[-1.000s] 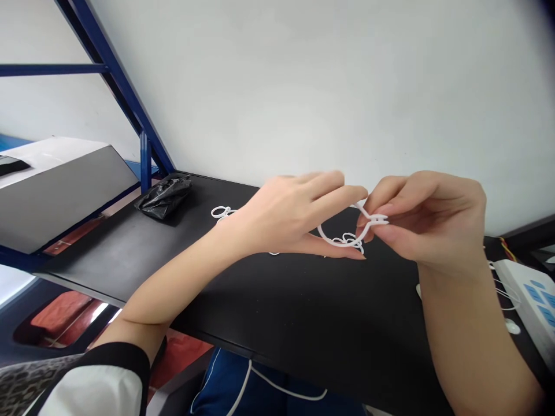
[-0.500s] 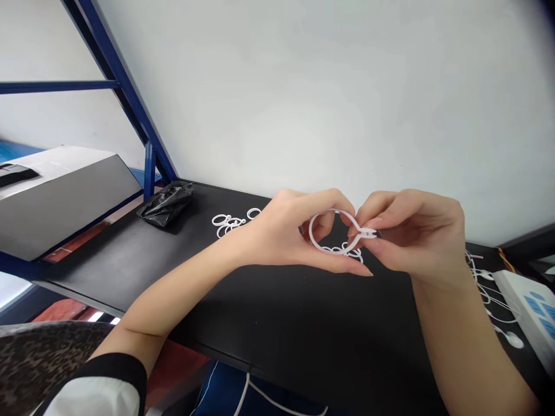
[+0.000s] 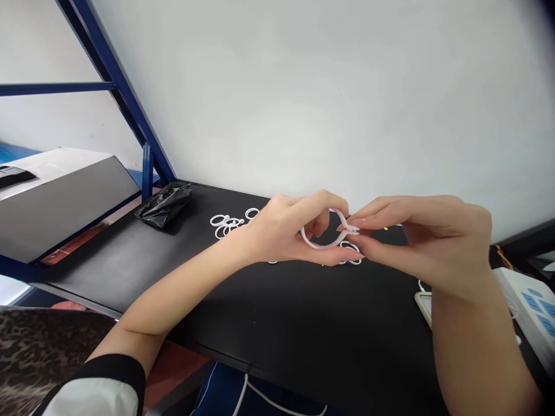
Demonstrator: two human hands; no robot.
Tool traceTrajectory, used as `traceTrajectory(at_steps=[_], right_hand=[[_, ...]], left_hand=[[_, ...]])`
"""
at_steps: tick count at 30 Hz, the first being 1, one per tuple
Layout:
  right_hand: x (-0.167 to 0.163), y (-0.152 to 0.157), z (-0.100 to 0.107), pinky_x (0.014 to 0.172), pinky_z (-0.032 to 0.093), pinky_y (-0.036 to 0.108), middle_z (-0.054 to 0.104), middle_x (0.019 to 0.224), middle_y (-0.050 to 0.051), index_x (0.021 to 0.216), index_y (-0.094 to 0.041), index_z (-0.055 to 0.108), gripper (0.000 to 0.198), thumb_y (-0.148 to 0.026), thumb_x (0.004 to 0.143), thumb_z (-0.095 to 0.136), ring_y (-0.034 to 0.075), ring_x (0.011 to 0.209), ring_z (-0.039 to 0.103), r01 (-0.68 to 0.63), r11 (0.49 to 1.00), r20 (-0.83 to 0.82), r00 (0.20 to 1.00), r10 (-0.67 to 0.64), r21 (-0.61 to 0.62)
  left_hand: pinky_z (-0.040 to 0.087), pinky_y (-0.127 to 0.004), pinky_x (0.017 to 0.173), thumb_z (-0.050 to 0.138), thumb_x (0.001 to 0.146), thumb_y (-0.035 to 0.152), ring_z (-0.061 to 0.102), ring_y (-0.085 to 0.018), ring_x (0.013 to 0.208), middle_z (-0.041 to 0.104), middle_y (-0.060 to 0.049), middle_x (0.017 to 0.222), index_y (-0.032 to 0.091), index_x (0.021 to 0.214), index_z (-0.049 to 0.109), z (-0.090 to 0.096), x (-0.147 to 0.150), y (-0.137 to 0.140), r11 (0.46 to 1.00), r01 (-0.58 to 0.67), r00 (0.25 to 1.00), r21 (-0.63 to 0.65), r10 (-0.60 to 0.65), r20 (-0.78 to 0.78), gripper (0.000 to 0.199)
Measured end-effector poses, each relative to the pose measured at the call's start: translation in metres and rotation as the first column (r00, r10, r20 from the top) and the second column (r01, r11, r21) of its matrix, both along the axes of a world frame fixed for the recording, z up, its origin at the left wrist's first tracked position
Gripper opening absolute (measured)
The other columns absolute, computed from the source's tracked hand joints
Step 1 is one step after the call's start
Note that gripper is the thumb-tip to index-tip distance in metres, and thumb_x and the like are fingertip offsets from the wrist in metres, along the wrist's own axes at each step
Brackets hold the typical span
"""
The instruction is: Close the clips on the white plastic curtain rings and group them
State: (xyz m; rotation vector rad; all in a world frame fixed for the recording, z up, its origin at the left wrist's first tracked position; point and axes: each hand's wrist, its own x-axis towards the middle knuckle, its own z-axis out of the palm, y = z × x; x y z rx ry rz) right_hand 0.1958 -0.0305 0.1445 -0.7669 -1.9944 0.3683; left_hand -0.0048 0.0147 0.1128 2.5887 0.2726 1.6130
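Observation:
A white plastic ring clip [image 3: 315, 245], with two short prongs on its right side, is held up over the black table. My left hand [image 3: 281, 231] curls around its loop, with the thumb below and the fingers above. At the prongs, my right hand [image 3: 437, 245] has its thumb and fingertips closed in a pinch. Behind the left forearm lies a group of similar white rings [image 3: 223, 231]. More white rings [image 3: 354, 254] show on the table just beneath the held one, partly hidden by the left thumb.
The black table [image 3: 303, 323] runs along a pale wall [image 3: 295, 115]. A crumpled black plastic bag [image 3: 167, 207] lies at its far left corner, near a blue metal frame [image 3: 147, 167]. On the right are a phone [image 3: 425, 305], partly behind my forearm, and a white power strip [image 3: 531, 306].
The ring clip and my left hand have shifted slightly left. My right hand has turned and its wrist has swung right, uncovering the phone. Both hands stay at the ring clip.

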Motion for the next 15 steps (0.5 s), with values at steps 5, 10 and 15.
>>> traceTrajectory(at_steps=[5,10,15], right_hand=[[0.004,-0.009,0.003,0.06,0.06,0.039,0.075,0.078,-0.003,0.082,-0.037,0.077,0.018,-0.023,0.071,0.082,0.023,0.071,0.072,0.045,0.998,0.057,0.997,-0.046,0.033],[0.005,-0.015,0.008,0.06,0.063,0.038,0.077,0.082,-0.005,0.088,-0.04,0.078,0.031,-0.015,0.07,0.082,0.023,0.071,0.074,0.009,0.999,0.047,0.999,-0.01,0.035],[0.003,-0.018,0.012,0.059,0.065,0.038,0.077,0.083,-0.006,0.09,-0.043,0.078,0.031,-0.017,0.074,0.08,0.023,0.069,0.074,0.034,0.999,0.071,0.997,-0.036,0.034]], left_hand=[[0.04,-0.011,0.046,0.065,0.085,0.033,0.046,-0.002,0.043,0.051,0.011,0.053,0.017,0.091,0.053,0.001,-0.001,-0.003,0.999,0.037,0.999,-0.018,-0.038,-0.02,0.02],[0.038,-0.012,0.044,0.063,0.085,0.031,0.042,-0.002,0.043,0.049,0.011,0.052,0.016,0.087,0.054,0.003,-0.001,-0.007,1.0,0.025,1.0,0.002,-0.025,-0.018,0.018],[0.037,-0.013,0.042,0.061,0.086,0.031,0.041,-0.002,0.041,0.048,0.011,0.05,0.017,0.086,0.054,0.004,-0.002,-0.008,1.0,-0.002,1.0,0.015,0.002,-0.021,0.016]])
